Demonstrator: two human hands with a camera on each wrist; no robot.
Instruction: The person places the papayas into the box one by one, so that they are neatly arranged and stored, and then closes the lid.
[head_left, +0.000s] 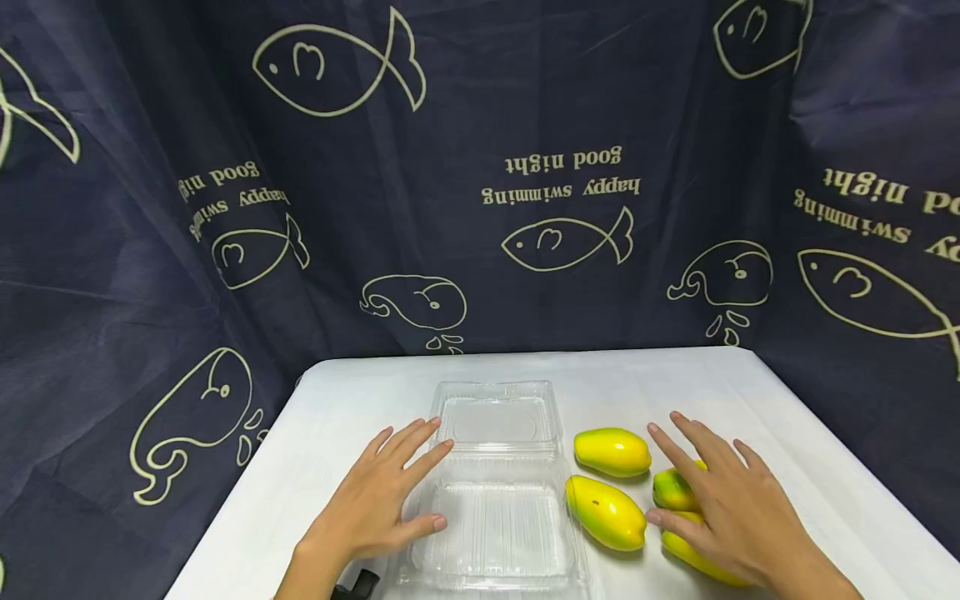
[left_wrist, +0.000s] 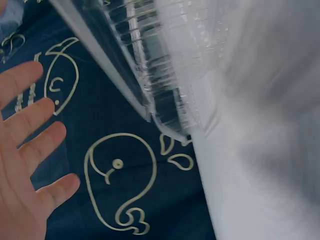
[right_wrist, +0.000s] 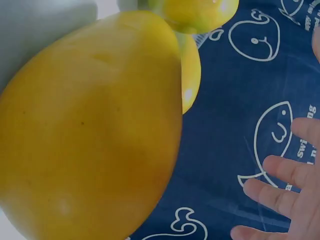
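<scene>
A clear plastic clamshell box point(head_left: 495, 533) lies opened flat on the table, its lid half point(head_left: 497, 417) towards the back. My left hand point(head_left: 375, 504) hovers over the box's left edge with fingers spread, holding nothing. To the right of the box are several yellow-green papayas. One papaya point(head_left: 613, 452) lies behind another papaya point(head_left: 606, 512); two more, a greener papaya point(head_left: 675, 492) and a yellow papaya point(head_left: 697, 557), are partly hidden by my right hand point(head_left: 738, 512). That hand is spread above them without gripping; contact cannot be told. A papaya point(right_wrist: 95, 130) looms large in the right wrist view.
A white cloth covers the table point(head_left: 360, 400). Dark blue curtains point(head_left: 480, 317) with fish and whale drawings hang behind it and on both sides. A small black object point(head_left: 360, 586) shows beside my left wrist.
</scene>
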